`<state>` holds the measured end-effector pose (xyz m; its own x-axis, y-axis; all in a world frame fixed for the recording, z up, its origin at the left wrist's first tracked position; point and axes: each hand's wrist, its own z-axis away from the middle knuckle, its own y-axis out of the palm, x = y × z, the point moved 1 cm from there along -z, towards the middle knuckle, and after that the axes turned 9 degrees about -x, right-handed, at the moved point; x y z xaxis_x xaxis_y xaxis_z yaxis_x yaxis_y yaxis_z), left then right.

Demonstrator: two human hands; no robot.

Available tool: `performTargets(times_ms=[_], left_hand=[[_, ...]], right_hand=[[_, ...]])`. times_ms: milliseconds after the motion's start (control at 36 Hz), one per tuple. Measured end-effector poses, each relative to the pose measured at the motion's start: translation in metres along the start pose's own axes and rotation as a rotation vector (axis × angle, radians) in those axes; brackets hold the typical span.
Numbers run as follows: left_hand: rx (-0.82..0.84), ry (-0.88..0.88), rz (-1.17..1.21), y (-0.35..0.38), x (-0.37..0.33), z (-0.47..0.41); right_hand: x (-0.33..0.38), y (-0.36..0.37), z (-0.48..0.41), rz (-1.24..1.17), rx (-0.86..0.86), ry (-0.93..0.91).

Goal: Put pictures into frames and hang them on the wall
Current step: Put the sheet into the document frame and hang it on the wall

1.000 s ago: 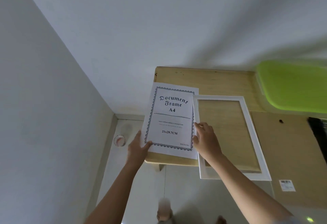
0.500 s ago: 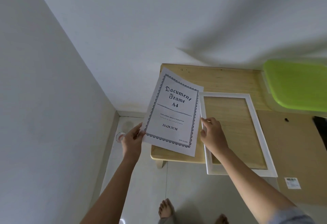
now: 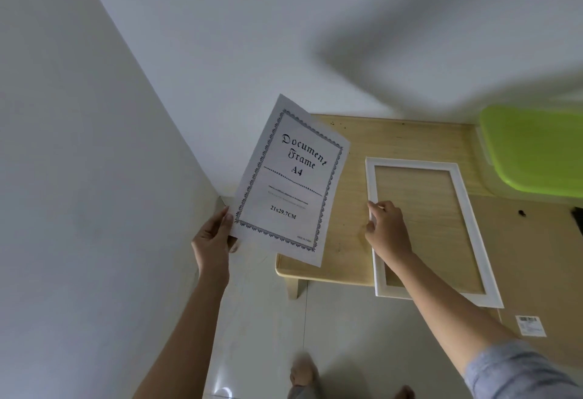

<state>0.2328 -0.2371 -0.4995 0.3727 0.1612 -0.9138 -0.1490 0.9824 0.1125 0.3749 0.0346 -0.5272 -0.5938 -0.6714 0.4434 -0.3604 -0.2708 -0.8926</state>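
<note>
Left of centre, your left hand (image 3: 212, 241) pinches the printed sheet (image 3: 290, 184) by its lower corner, held up and tilted. At centre right, your right hand (image 3: 386, 230) grips the left rail of the white frame (image 3: 473, 225), which lies flat on the low wooden table (image 3: 347, 209). A brown board (image 3: 536, 256) lies just to the right, with a green lid (image 3: 536, 152) at upper right. The walls are white and the tiled floor (image 3: 268, 320) is pale.

A low counter (image 3: 394, 137) of pale wood stands in the corner between two white walls (image 3: 94, 146), one short leg (image 3: 295, 288) showing under its near edge. By its far right end is a lime-green plastic lid (image 3: 536, 149), cut off by the picture's edge. Glossy pale floor tiles (image 3: 262, 320) lie below.
</note>
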Motion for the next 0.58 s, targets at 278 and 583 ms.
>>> performTargets(times_ms=[278,583], left_hand=[[0.166,0.242,-0.098,0.048,-0.024,0.060],[0.323,0.461,-0.218,0.073,-0.025,0.100]], right_hand=[[0.075,-0.042,-0.021,-0.417,-0.004,-0.045],[0.141,-0.084,-0.040,-0.380,-0.062,-0.065]])
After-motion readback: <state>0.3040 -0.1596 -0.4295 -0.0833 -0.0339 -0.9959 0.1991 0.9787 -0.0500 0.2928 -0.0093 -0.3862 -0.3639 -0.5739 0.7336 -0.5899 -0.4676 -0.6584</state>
